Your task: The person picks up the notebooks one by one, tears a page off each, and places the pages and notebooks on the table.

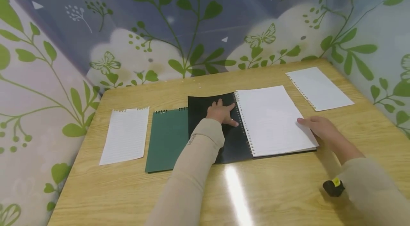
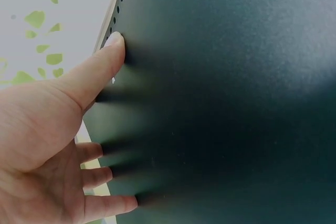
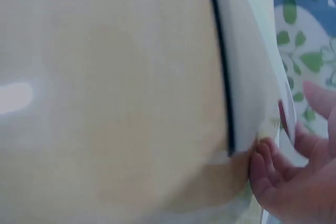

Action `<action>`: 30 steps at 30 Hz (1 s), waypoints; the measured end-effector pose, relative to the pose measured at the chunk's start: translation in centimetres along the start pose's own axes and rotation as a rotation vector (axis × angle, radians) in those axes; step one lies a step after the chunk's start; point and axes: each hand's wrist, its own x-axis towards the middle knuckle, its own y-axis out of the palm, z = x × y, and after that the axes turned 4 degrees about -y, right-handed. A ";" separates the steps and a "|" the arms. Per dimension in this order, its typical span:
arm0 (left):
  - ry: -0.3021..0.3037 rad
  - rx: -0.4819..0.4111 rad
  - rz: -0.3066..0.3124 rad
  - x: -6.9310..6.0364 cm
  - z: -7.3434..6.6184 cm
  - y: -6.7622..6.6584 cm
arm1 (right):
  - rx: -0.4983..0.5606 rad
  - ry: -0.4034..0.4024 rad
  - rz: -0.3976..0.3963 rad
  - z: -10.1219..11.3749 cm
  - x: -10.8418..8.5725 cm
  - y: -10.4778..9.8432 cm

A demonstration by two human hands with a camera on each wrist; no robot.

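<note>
A spiral notebook lies spread on the wooden table, its black cover (image 1: 235, 149) folded to the left and its white pages (image 1: 272, 122) to the right. My left hand (image 1: 220, 112) rests on the black cover beside the coil, fingers spread; the left wrist view shows the thumb (image 2: 102, 64) near the punched holes. At the right edge of the pages, my right hand (image 1: 320, 128) pinches the paper, thumb on top. The right wrist view shows the curled fingers (image 3: 268, 169) by the slightly lifted page edge; how many sheets they hold is unclear.
A green spiral notebook (image 1: 166, 140) lies partly beneath the black cover. To its left is a torn-out lined sheet (image 1: 126, 137), and another torn sheet (image 1: 320, 87) lies at the back right. Patterned curtains (image 1: 198, 23) border the table (image 1: 275, 190). A black-and-yellow device (image 1: 334, 187) sits at the right wrist.
</note>
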 end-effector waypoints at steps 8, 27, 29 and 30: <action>-0.001 0.008 -0.004 0.0 -0.1 -0.1 | -0.099 -0.065 -0.189 0.2 -0.9 2.1; -0.014 -0.009 0.019 -0.1 -0.1 -0.2 | -0.170 -0.091 -0.197 -0.2 0.0 2.2; -0.013 -0.011 0.022 -0.1 -0.1 -0.2 | -0.170 -0.091 -0.194 -0.2 0.0 2.2; -0.012 -0.011 0.025 -0.1 -0.1 -0.2 | -0.169 -0.090 -0.195 -0.2 -0.1 2.2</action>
